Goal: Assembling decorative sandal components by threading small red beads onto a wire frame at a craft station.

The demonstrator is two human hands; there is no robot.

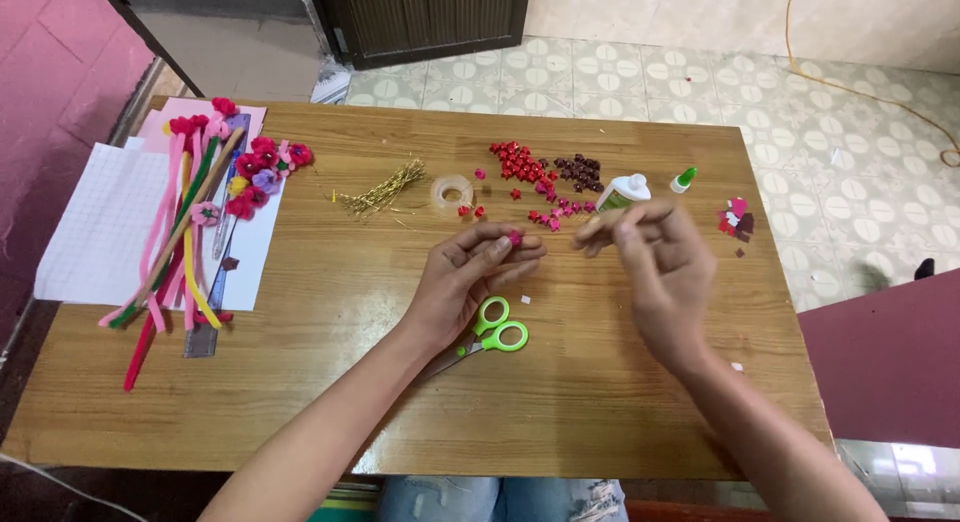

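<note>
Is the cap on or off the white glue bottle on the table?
Off. The white glue bottle shows a bare end; its green cap lies apart on the table.

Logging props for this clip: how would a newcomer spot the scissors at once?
On the wooden table, look near its front edge, just below the left hand. The scissors lie there, partly under that wrist; their bright green loop handles are the only green thing in the table's middle.

You are looking at green scissors (497, 334) lying near you on the wooden table (330, 382). Fuzzy sticks (175, 247) and white paper (100, 227) are sitting far left. A tape ring (452, 191) and gold wires (382, 191) are resting farther back.
</note>
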